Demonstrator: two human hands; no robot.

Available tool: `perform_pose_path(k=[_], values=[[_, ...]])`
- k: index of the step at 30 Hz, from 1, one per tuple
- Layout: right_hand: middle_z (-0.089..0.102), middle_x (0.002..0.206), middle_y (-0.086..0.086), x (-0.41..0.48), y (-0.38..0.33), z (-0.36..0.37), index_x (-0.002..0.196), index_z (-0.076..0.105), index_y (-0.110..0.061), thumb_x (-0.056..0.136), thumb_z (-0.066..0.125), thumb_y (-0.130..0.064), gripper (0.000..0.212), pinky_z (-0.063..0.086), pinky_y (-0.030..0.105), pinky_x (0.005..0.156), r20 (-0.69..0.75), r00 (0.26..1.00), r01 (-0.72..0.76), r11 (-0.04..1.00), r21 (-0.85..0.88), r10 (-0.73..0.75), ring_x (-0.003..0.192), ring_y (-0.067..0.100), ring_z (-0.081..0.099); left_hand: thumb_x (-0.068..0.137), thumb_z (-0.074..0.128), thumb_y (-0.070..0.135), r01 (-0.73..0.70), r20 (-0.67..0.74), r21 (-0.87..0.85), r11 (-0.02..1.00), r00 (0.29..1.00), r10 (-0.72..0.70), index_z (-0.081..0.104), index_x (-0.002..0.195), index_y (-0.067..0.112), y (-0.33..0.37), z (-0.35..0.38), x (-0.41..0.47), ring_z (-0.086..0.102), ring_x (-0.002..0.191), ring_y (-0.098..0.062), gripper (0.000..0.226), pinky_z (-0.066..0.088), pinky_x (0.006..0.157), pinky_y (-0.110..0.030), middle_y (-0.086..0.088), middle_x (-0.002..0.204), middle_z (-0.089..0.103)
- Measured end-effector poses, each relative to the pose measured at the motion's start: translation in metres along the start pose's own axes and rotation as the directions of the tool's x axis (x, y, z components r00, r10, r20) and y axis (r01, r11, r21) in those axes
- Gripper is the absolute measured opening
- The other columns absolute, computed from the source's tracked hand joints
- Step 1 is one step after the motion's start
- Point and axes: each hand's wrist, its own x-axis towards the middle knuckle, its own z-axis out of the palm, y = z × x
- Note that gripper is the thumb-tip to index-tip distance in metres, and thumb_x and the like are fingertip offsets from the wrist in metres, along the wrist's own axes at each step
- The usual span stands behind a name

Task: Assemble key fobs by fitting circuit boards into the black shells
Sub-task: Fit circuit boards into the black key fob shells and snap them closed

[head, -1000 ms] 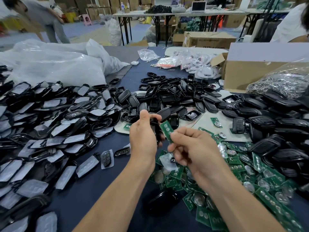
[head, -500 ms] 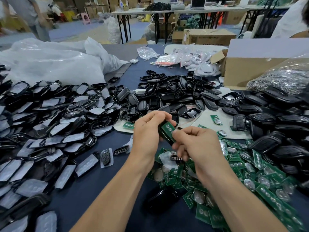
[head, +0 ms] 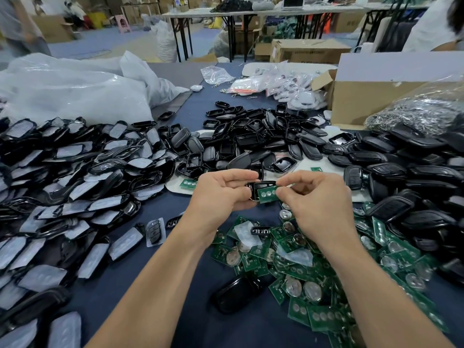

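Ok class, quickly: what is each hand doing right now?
Left hand: holding a black shell.
Right hand: pinching a green circuit board.

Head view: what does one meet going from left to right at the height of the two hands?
Film-covered shells → left hand → black shell → green circuit board → right hand → pile of black fobs.

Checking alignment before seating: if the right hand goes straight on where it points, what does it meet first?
Probably the black shell held in the left hand: the right hand points leftward, its pinched circuit board leading. Depth between them is unclear.
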Motion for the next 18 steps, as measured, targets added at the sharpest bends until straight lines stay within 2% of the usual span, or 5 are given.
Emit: perform_pose_path(k=[2,6,12,16,18], values=[[0.069,0.058,-0.011,-0.0009,-0.0005,0.0010,0.072,0.078,-0.033,0.078,0.085,-0.019,0.017,0.040,0.012,0.044,-0.029,0.999,0.019,0.999,-0.028,-0.020,0.048,0.006,0.058,0.092,0.065,-0.013,-0.006,0.003,0.026,1.000,1.000,0.006,0.080,0.098,0.017,-0.0005,-0.0002,-0.0005,0.078,0.086,-0.021,0.035,0.062,0.072,-0.026,-0.010,0.097,0.081],[0.068,0.057,-0.009,-0.0020,0.0006,0.0028,0.073,0.077,-0.032,0.080,0.083,-0.016,0.019,0.038,0.013,0.041,-0.029,0.998,0.052,0.998,0.017,-0.052,0.043,0.002,0.052,0.092,0.063,-0.015,0.001,0.003,-0.012,1.000,1.000,-0.001,0.078,0.099,0.013,-0.0005,0.0026,-0.0018,0.077,0.079,-0.013,0.033,0.062,0.071,-0.025,0.000,0.080,0.079],[0.072,0.063,-0.004,0.0029,0.0048,-0.0020,0.082,0.079,-0.039,0.084,0.078,-0.011,0.028,0.049,0.033,0.051,-0.018,1.000,0.022,0.985,0.173,-0.019,0.051,0.010,0.056,0.094,0.062,-0.014,0.049,0.002,-0.082,0.995,0.999,-0.049,0.078,0.101,0.011,0.0003,0.0052,-0.0008,0.075,0.083,-0.018,0.030,0.062,0.071,-0.023,-0.010,0.088,0.075],[0.072,0.063,-0.003,0.0016,0.0047,0.0007,0.081,0.078,-0.040,0.082,0.078,-0.013,0.027,0.052,0.039,0.051,0.001,0.999,0.032,0.993,0.118,-0.032,0.052,0.020,0.061,0.095,0.061,-0.013,0.044,0.027,-0.073,0.996,0.999,-0.042,0.077,0.101,0.011,0.0002,0.0061,-0.0026,0.076,0.079,-0.013,0.030,0.061,0.071,-0.022,-0.001,0.081,0.078],[0.069,0.061,-0.001,0.0018,0.0057,0.0012,0.080,0.078,-0.039,0.081,0.079,-0.013,0.026,0.048,0.033,0.048,-0.004,0.999,0.037,0.996,0.079,-0.037,0.048,0.015,0.056,0.095,0.061,-0.013,0.043,0.031,-0.072,0.996,0.999,-0.041,0.077,0.101,0.011,0.0002,0.0068,-0.0033,0.077,0.079,-0.014,0.030,0.061,0.070,-0.021,-0.002,0.083,0.079]])
